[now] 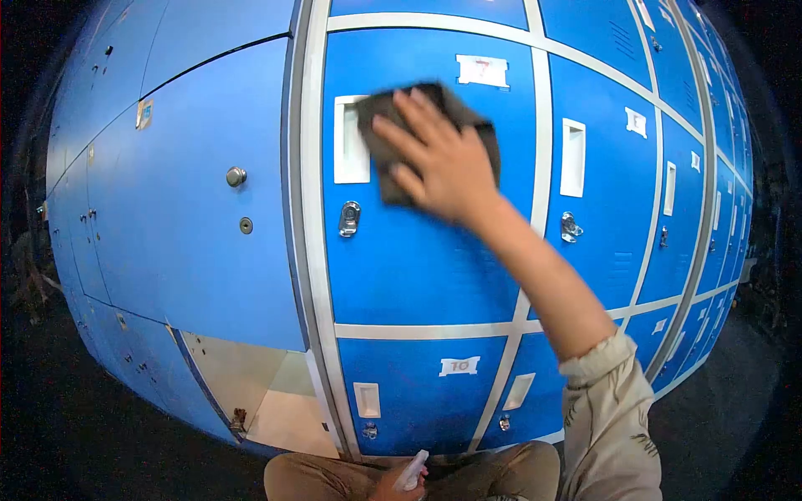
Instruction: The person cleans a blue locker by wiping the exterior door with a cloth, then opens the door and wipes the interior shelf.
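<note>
My right hand (439, 159) presses a dark grey cloth (393, 125) flat against the upper part of a blue locker door (418, 259), beside its white recessed handle (349, 142). A white label marked 7 (482, 70) sits above the cloth. A metal latch (349, 218) is just below and left of the hand. My left hand (393, 483) is low at the bottom edge, near my lap, gripping a white spray bottle (412, 470) whose nozzle shows.
Rows of blue lockers with grey frames fill the view. A locker door (192, 209) stands swung open on the left, showing a beige compartment (267, 401) below it. The locker labelled 10 (459, 365) is underneath. Dark floor lies to both sides.
</note>
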{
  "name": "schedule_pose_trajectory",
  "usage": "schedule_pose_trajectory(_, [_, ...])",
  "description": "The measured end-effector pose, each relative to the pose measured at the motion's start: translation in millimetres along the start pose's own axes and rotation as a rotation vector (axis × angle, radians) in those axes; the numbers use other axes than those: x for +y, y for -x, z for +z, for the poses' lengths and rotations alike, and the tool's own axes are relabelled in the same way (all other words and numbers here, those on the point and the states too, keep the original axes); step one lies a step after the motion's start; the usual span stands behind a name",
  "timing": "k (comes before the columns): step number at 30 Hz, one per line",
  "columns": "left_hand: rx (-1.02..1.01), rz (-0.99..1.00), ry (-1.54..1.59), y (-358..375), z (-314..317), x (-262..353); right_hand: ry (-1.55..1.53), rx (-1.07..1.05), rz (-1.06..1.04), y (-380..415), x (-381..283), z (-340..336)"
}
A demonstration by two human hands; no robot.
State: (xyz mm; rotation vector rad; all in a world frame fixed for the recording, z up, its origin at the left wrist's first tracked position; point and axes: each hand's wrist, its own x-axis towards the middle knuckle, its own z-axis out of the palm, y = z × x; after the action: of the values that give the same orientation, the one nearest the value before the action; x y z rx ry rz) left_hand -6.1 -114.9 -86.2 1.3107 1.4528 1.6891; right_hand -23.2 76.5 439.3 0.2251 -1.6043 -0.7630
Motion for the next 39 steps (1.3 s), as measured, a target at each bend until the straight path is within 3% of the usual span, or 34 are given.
schedule_pose_trajectory(2, [0.001,-0.037,0.091,-4,5,22,0.026,0.119,0.021,-39,24,15])
schedule_pose_trajectory(6, [0.068,0.091,-0.193,-8,8,56,0.136,0.212,0.117,-87,41,32])
schedule_pose_trajectory(11, [0.095,0.007,-0.259,-4,6,42,0.087,0.216,0.143,-58,14,25])
schedule_pose_trajectory(14, [0.251,0.456,-0.455,-9,16,62,-0.022,0.028,0.142,-9,-20,5])
schedule_pose_trajectory(17, [0.169,0.416,-0.524,-10,5,40,-0.089,-0.185,0.147,53,-57,-16])
schedule_pose_trajectory(20, [0.065,0.109,-0.349,-2,3,40,-0.162,-0.341,0.039,120,-94,-24])
schedule_pose_trajectory(23, [-0.018,0.238,-0.164,-3,0,23,-0.212,-0.372,-0.050,151,-108,-27])
schedule_pose_trajectory(24, [-0.003,0.195,-0.113,-2,3,29,-0.199,-0.356,-0.073,149,-104,-28])
schedule_pose_trajectory(26, [0.026,0.108,-0.011,2,11,46,-0.172,-0.326,-0.120,133,-91,-26])
schedule_pose_trajectory(29, [-0.060,0.055,-0.041,3,-2,11,-0.159,-0.312,0.061,87,-68,-21])
schedule_pose_trajectory(32, [0.026,0.358,-0.453,-3,-4,47,-0.012,-0.099,0.088,23,-34,-7])
schedule_pose_trajectory(35, [0.048,0.476,-0.458,-9,-2,55,0.043,0.134,0.041,-42,-2,20])
schedule_pose_trajectory(38, [-0.047,0.142,0.057,-4,-4,0,0.092,0.154,0.056,-91,6,37])
schedule_pose_trajectory(39, [-0.045,0.097,0.081,-5,-3,8,0.103,0.170,0.059,-101,8,43])
